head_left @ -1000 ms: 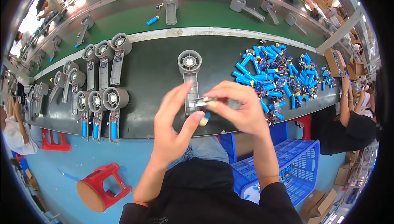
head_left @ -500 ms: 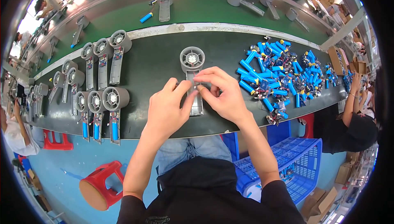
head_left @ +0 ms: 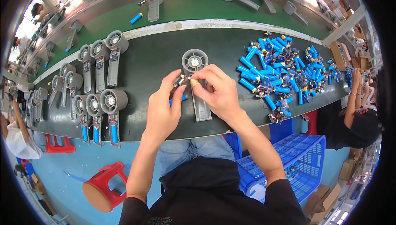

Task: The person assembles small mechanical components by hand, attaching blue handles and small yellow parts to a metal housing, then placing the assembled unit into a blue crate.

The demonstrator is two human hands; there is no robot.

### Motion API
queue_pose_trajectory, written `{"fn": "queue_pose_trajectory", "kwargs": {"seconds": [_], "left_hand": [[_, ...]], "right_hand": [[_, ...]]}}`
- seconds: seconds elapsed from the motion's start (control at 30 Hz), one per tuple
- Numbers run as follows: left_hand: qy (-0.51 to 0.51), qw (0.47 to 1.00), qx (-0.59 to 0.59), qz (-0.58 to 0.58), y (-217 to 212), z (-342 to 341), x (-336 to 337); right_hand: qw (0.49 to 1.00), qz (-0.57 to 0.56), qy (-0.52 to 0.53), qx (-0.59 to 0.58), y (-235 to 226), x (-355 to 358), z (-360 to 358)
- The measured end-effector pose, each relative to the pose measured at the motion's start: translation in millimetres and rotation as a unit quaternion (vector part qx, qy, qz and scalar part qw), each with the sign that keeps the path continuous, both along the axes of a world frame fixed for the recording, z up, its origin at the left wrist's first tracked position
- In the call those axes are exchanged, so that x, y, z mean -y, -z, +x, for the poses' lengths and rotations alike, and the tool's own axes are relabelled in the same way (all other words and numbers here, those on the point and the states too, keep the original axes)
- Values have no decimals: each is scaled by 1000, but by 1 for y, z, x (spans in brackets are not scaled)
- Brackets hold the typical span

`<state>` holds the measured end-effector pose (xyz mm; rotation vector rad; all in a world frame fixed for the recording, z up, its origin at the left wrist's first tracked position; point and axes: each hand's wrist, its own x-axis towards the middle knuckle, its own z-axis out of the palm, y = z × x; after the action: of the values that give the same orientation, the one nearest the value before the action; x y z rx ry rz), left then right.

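Having parted from the right hand (head_left: 220,96) over the handle (head_left: 201,109), the left hand (head_left: 163,110) is pinching the board (head_left: 180,80) just left of the fan (head_left: 195,60), so it is staying outside the handle. I am not seeing whether the right is gripping anything. The crate (head_left: 284,147) is holding small parts (head_left: 292,169).

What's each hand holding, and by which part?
Left hand: a small circuit board, by its edges, thumb and forefinger. Right hand: pinching; anything held is too small to tell.
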<state>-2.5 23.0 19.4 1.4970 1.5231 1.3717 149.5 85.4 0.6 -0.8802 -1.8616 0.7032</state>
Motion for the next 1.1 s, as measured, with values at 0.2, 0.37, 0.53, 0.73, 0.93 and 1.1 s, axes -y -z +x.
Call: {"fn": "queue_pose_trajectory", "kwargs": {"seconds": [0.2,0.37,0.53,0.73,0.93,1.1], "left_hand": [[-6,995,-81,53,12,-1,0],[6,987,-130,92,15,-3,-2],[8,967,-214,137,21,-10,-4],[43,947,-272,168,17,-16,-7],[49,964,-216,146,24,-14,-5],[58,972,-182,137,23,-13,-5]], "right_hand": [[1000,1,0,-16,2,2,-1],[1000,13,0,-10,3,1,0],[998,54,5,21,2,-1,0],[998,59,-15,15,3,-3,2],[999,26,-33,-14,4,-3,3],[998,64,-27,-6,5,-3,4]]}}
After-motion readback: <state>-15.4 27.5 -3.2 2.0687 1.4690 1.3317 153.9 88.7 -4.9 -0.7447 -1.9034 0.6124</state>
